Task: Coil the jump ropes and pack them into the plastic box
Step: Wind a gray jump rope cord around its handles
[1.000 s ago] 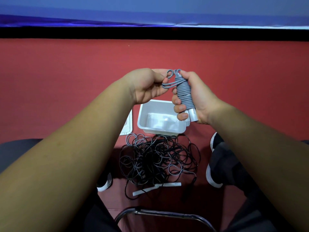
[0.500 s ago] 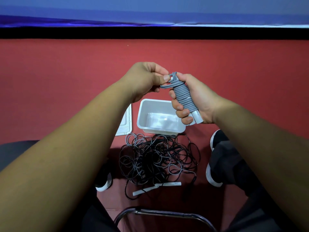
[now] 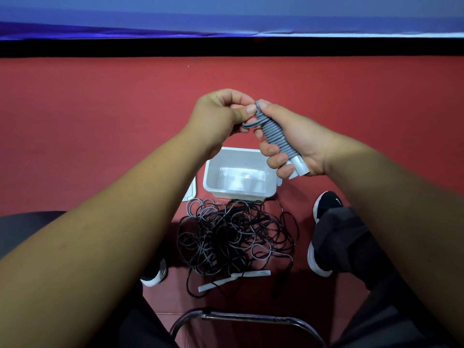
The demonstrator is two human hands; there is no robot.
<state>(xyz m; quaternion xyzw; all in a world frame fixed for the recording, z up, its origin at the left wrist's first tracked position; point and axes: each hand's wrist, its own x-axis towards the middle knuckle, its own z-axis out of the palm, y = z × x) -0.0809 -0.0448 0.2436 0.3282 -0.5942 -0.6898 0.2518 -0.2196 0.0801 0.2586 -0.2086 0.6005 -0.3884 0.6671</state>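
Note:
My right hand (image 3: 291, 139) grips a grey jump rope (image 3: 275, 136) wound tightly around its two white handles, whose ends stick out below my fingers. My left hand (image 3: 221, 116) pinches the loose grey loop at the top of that bundle. Both hands hover above a white plastic box (image 3: 213, 183) standing open on the red floor. In front of the box lies a tangled pile of black and grey ropes (image 3: 233, 237), with a pair of white handles (image 3: 236, 278) at its near edge.
The box's clear lid (image 3: 190, 194) lies flat to the left of the box, mostly hidden by my left forearm. My shoes (image 3: 324, 209) flank the pile. A chair's metal frame (image 3: 241, 320) curves at the bottom. A dark wall base runs along the far floor edge.
The loose loops at the bundle's top have been drawn tighter. My left hand moved in closer and now pinches the last loop; the bundle tilted slightly.

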